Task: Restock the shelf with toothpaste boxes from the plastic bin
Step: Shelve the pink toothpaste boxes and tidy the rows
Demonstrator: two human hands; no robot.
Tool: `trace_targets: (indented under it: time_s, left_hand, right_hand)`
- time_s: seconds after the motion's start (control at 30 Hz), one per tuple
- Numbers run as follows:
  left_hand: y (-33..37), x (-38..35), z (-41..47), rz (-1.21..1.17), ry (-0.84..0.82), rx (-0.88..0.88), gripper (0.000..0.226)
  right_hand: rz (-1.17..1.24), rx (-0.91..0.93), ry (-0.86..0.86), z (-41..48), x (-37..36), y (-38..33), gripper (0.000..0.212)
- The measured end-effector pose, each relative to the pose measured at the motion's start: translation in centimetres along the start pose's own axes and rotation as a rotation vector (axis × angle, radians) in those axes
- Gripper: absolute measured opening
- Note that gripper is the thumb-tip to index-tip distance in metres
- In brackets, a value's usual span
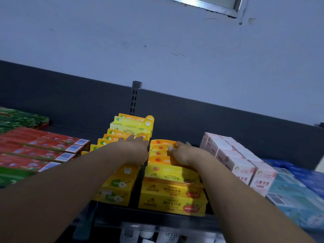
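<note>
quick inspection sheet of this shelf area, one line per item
surface: dark shelf at chest height, packed with boxed goods
job's things: two rows of yellow toothpaste boxes, apple row at left, tomato row at right; plastic bin not in view
clutter: red boxes and green boxes at left, pink boxes and blue boxes at right
hands: left hand flat on the apple row, right hand on the tomato row, fingers spread
cables: nothing seen
surroundings: dark back panel, slotted upright, pale wall, dim light
</note>
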State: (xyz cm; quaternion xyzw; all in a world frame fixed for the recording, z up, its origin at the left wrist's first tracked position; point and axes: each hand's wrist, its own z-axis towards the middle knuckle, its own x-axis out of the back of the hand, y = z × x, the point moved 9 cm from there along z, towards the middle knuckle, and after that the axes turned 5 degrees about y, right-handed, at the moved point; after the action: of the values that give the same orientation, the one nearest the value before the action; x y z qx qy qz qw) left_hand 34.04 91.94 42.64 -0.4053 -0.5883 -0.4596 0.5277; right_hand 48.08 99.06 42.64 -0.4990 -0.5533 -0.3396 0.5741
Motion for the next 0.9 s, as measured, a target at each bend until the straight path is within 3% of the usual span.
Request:
trace_targets:
  time_s: [0.63, 0.9]
  left_hand:
    - [-0.1, -0.5, 0.1, -0.105, -0.003, -0.039, 0.051]
    - [-0.9, 1.2, -1.5, -0.214, 0.105, -0.026, 0.067]
  right_hand:
    - [0.012, 0.035, -0.029, -0.3, -0.5, -1.1, 0.063]
    - [0.068, 0.081, 0.124, -1.0, 0.2, -1.4, 0.064]
